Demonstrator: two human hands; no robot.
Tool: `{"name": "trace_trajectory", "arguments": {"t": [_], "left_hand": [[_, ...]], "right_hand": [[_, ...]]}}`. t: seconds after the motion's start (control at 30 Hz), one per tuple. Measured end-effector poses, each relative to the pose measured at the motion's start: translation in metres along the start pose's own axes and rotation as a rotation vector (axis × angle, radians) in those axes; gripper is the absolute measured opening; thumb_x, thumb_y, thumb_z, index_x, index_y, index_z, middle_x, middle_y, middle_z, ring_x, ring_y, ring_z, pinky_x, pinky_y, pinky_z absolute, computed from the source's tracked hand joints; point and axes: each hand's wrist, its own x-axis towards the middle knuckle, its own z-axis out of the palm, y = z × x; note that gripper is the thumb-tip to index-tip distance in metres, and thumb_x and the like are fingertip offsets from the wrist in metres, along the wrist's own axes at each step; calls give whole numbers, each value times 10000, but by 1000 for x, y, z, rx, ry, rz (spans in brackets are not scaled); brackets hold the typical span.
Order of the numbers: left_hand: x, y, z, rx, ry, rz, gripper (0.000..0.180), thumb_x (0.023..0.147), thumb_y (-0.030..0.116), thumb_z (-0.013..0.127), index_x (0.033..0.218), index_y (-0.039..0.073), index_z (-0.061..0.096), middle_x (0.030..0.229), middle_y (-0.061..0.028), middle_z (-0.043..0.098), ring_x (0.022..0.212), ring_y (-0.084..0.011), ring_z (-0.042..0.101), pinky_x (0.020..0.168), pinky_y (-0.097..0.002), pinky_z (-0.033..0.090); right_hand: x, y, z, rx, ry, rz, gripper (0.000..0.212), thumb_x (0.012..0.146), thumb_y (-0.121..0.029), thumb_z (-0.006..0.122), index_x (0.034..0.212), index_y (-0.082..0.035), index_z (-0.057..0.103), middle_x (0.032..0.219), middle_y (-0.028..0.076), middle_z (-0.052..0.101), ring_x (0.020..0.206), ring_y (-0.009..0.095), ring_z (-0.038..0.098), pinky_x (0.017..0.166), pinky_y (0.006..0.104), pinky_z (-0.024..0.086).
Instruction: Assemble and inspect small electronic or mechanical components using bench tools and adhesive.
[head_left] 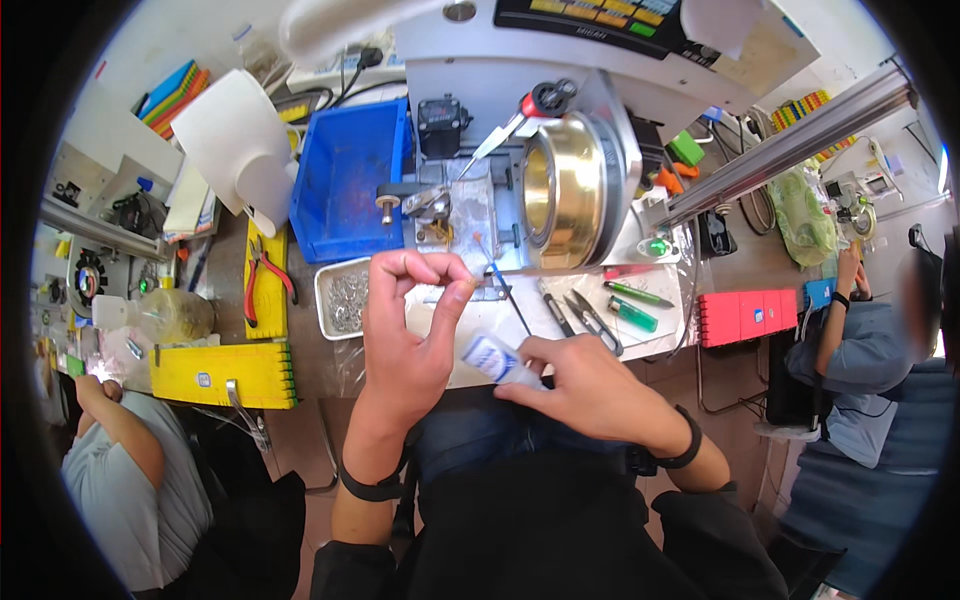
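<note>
Our left hand [408, 335] holds thumb and forefinger narrowly together; we cannot tell whether something tiny sits between them. Our right hand [600, 390] grips a small, whitish plastic bottle with a blue label [488, 357], tilted near the left thumb. Beyond the left hand sits a white rectangular tray [322, 303] of small silvery metal pieces [347, 298]. We judge this fine two-handed work, calling next for a steady pinch and controlled bottle angle.

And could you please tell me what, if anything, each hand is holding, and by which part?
The right hand holds a small white bottle by its near end. The left hand is pinched; whether it holds anything cannot be told.
</note>
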Motion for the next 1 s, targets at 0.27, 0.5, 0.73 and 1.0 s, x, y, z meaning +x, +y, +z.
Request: {"name": "trace_trajectory", "arguments": {"t": [0.27,0.5,0.73,1.0], "left_hand": [[-4,9,9,17,85,-36,264,894,-31,613,998,39,381,965,-126,635,655,-105,624,584,-227,507],[-6,9,13,45,174,-21,275,884,-35,622,997,50,386,968,-104,625,611,-67,549,547,-195,469],[-3,14,15,43,165,23,288,887,-36,623,1008,55,379,974,-107,621,604,-61,534,542,-188,453],[-1,17,17,24,164,26,302,879,-45,630,1011,57,378,981,-113,622,594,-55,536,541,-184,439]], "right_hand": [[11,1,7,109,184,-339,328,842,-306,732,1010,-27,694,808,119,670,566,212,547,551,331,439],[-12,33,-32,-29,542,-42,155,895,-137,623,947,-6,687,899,146,655,748,290,644,652,371,503],[-31,85,-34,-375,588,74,218,831,-123,686,1011,1,684,958,148,663,761,299,624,702,386,492],[-34,88,-27,-243,746,-70,219,858,-45,616,1060,23,564,956,180,620,852,343,621,715,404,488]]}}
